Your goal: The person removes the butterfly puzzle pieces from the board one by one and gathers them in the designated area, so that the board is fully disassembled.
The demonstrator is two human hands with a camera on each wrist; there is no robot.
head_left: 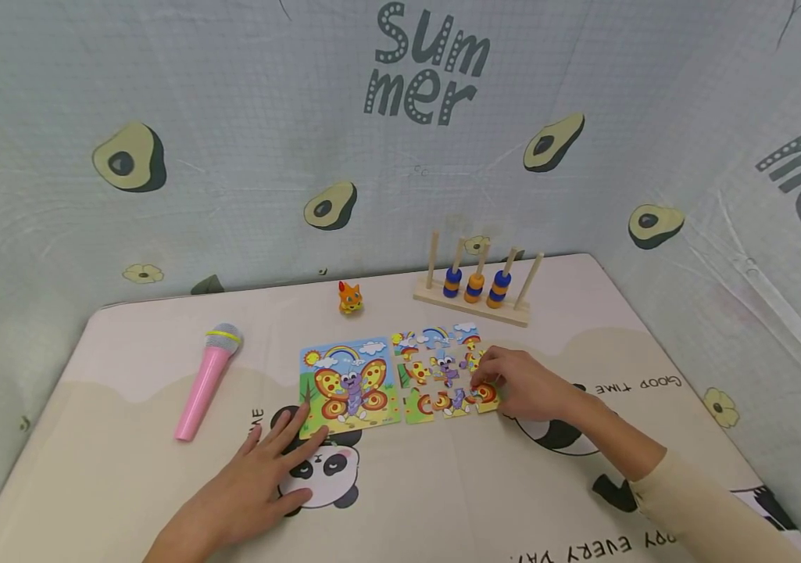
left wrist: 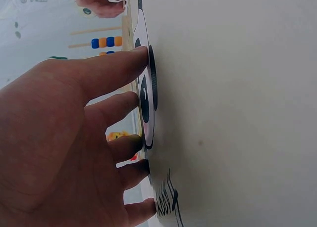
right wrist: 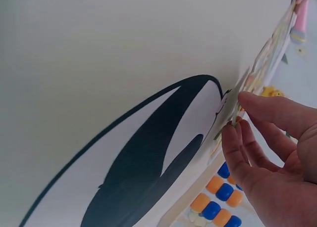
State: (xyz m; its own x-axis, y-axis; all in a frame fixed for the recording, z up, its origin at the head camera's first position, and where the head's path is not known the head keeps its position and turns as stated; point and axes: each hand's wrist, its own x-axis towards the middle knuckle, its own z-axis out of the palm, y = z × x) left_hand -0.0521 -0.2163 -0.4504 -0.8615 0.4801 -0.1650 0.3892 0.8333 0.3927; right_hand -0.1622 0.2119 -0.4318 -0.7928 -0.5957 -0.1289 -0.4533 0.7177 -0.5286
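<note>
My left hand [head_left: 252,477] lies with fingers spread, fingertips at the lower left corner of a square butterfly picture board [head_left: 387,375]. To the board's right, several loose jigsaw pieces [head_left: 420,407] form a matching butterfly picture with gaps between them. At the right side of these pieces, my right hand [head_left: 523,383] pinches a thin puzzle piece between thumb and fingers. The right wrist view shows that puzzle piece [right wrist: 237,112] edge-on, mostly hidden by the fingertips. In the left wrist view the left hand [left wrist: 59,133] has its fingers apart and holds nothing.
A pink toy microphone [head_left: 202,387] lies at the left. A small orange toy animal [head_left: 350,299] stands behind the board. Behind the pieces stands a wooden peg rack [head_left: 470,303] with blue and orange beads. A patterned cloth [head_left: 231,195] hangs at the table's back.
</note>
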